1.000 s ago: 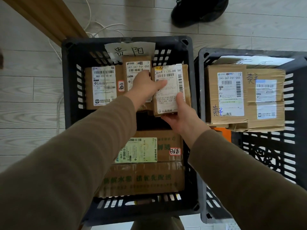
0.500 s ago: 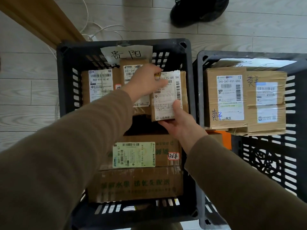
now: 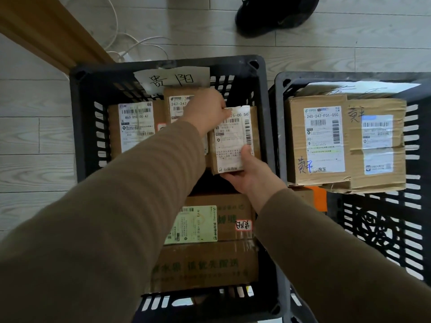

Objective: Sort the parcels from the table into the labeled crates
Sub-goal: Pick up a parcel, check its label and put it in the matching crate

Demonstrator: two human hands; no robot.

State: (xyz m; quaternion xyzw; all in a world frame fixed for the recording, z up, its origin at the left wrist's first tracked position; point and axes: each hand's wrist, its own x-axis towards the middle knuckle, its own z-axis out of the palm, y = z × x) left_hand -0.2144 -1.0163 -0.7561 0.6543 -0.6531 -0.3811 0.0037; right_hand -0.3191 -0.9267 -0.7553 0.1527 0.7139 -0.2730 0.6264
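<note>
Both my hands hold a small parcel (image 3: 233,141) in the left crate (image 3: 168,64)
My left hand (image 3: 206,110) grips its top corner, fingers curled; my right hand (image 3: 250,174) holds its near end, thumb on the white label; it sits by the crate's right wall, beside a brown box (image 3: 177,99).

1. Parcel (image 3: 234,145) I hold: brown cardboard, matt. Its label (image 3: 233,129) is white paper, smooth, with a slight sheen.
2. Left crate (image 3: 79,127) and right crate (image 3: 373,229): black plastic, matt, slotted walls.
3. Paper sign (image 3: 172,80) on the left crate's rim: thin white paper, hand-inked.
4. Large box (image 3: 205,264): cardboard under clear tape, glossy and wrinkled.
5. My sleeve (image 3: 116,217): brown cloth, matt.
6. Floor (image 3: 35,136): pale wood-grain planks, smooth, low sheen.
7. Worn box (image 3: 377,180): creased cardboard, lower edge ragged.
</note>
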